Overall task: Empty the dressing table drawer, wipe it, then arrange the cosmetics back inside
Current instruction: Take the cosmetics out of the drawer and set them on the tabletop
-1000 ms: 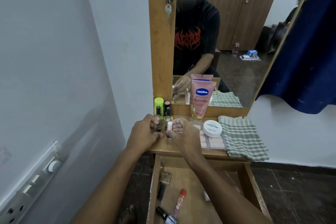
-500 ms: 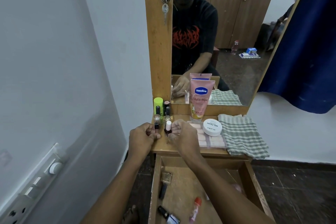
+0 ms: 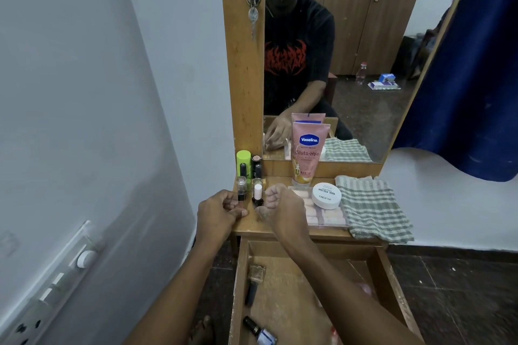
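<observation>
The drawer [image 3: 392, 286] hangs pulled out below the dressing table top [image 3: 280, 231]. Inside lie a square compact [image 3: 256, 273], a dark stick [image 3: 251, 293] and a small dark bottle [image 3: 259, 329]; my right forearm hides more. On the top's left side, my left hand [image 3: 218, 214] pinches the base of a clear-capped bottle [image 3: 241, 189] that stands upright. My right hand [image 3: 281, 206] curls against a white-capped nail polish bottle [image 3: 258, 194], also upright on the wood. A green tube [image 3: 243, 161] and dark lipsticks [image 3: 256, 166] stand just behind them.
A pink Vaseline tube [image 3: 305, 154] leans on the mirror [image 3: 364, 50]. A white round jar [image 3: 326, 195] rests on a pink palette case [image 3: 329, 217], with a checked cloth [image 3: 372, 207] to its right. A grey wall with a switch panel [image 3: 70, 269] is close on the left.
Both hands have drawn slightly back toward the table's front edge, and the two small bottles now stand on the top. The view has tilted up a little.
</observation>
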